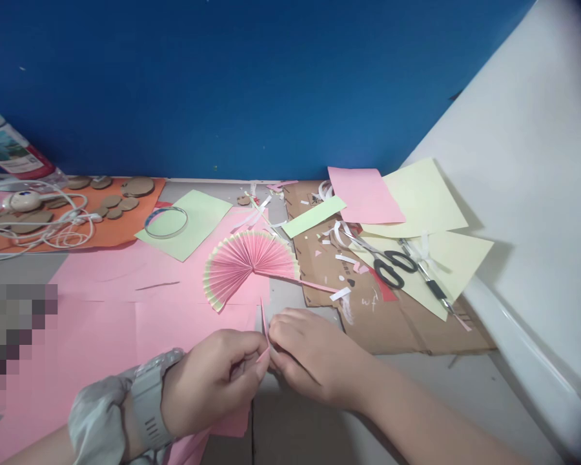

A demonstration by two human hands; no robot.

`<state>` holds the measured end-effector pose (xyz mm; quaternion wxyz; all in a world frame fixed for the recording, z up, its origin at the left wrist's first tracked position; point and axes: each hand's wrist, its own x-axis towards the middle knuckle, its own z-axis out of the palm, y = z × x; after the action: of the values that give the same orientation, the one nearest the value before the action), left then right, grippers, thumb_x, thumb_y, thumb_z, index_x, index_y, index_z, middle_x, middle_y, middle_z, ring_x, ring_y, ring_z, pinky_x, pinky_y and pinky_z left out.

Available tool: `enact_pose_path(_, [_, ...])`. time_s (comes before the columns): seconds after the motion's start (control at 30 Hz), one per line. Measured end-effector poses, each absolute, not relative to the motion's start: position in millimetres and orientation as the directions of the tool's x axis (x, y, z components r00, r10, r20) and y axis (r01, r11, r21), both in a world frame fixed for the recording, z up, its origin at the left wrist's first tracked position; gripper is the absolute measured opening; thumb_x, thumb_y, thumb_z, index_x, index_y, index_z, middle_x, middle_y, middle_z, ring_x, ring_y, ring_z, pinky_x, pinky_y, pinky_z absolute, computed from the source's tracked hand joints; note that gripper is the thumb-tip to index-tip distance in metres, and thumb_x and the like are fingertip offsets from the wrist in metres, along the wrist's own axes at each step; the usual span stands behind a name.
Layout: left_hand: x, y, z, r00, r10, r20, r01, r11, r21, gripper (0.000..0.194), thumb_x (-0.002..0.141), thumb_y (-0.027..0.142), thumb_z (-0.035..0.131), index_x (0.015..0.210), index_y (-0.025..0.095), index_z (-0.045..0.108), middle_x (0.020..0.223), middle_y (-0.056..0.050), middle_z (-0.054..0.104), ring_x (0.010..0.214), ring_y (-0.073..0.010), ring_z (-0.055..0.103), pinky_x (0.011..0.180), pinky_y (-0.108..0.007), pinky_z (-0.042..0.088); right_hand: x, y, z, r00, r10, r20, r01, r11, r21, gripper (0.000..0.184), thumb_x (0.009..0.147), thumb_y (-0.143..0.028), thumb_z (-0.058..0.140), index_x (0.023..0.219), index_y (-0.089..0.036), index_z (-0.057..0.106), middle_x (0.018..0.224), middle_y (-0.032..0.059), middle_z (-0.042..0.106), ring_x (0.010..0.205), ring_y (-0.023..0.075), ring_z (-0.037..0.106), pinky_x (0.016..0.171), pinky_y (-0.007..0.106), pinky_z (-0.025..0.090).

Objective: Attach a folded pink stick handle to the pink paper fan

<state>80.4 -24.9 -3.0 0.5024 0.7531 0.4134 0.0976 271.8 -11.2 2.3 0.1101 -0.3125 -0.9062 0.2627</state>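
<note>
A small piece of pink paper [264, 323] is standing almost edge-on to the view, both hands pinching it between them: the left hand [210, 374] from one side, the right hand [314, 355] from the other. Its narrow upper end is rising above the fingertips and tapering to a point, while a shorter lower part is slanting down toward the left thumb. Fingers are covering the rest, so it is probably folding there, though that is hard to tell.
</note>
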Motion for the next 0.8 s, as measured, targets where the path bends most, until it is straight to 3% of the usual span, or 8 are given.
enact_pose_path(0.3, [80.4, -24.4, -3.4, 0.648, 0.716, -0.257, 0.495, -0.14, 0.857, 0.037, 0.092, 0.037, 0.031, 0.082, 0.014, 0.058, 0.059, 0.004, 0.038, 0.054, -0.0092, 0.033, 0.051, -0.02, 0.029, 274.9, -8.4, 5.7, -0.796, 0.605, 0.01, 0.461, 0.616, -0.639, 0.01, 0.082, -0.012, 0.036, 0.076, -0.019, 0.04, 0.072, 0.0012, 0.047, 0.068, 0.0158, 0.042, 0.066, 0.028, 0.036])
enact_pose_path(0.53, [82.7, -23.8, -1.7, 0.641, 0.724, -0.257, 0.513, -0.155, 0.844, 0.036, 0.092, 0.035, 0.031, 0.072, 0.015, 0.053, 0.057, 0.005, 0.033, 0.053, -0.0088, 0.031, 0.049, -0.02, 0.027, 273.4, -9.5, 6.3, -0.762, 0.647, -0.031, 0.501, 0.558, -0.662, 0.013, 0.086, -0.013, 0.035, 0.076, -0.02, 0.039, 0.072, 0.0002, 0.047, 0.07, 0.015, 0.044, 0.067, 0.027, 0.036])
enact_pose_path(0.8, [81.0, -24.3, -2.6, 0.642, 0.724, -0.251, 0.511, -0.161, 0.844, 0.033, 0.091, 0.032, 0.031, 0.071, 0.015, 0.051, 0.058, 0.004, 0.037, 0.053, -0.009, 0.033, 0.051, -0.02, 0.029, 271.7, -8.7, 4.4, -0.792, 0.611, -0.013, 0.484, 0.615, -0.622, 0.018, 0.093, -0.021, 0.031, 0.079, -0.019, 0.041, 0.078, 0.0023, 0.05, 0.074, 0.0162, 0.044, 0.07, 0.03, 0.037])
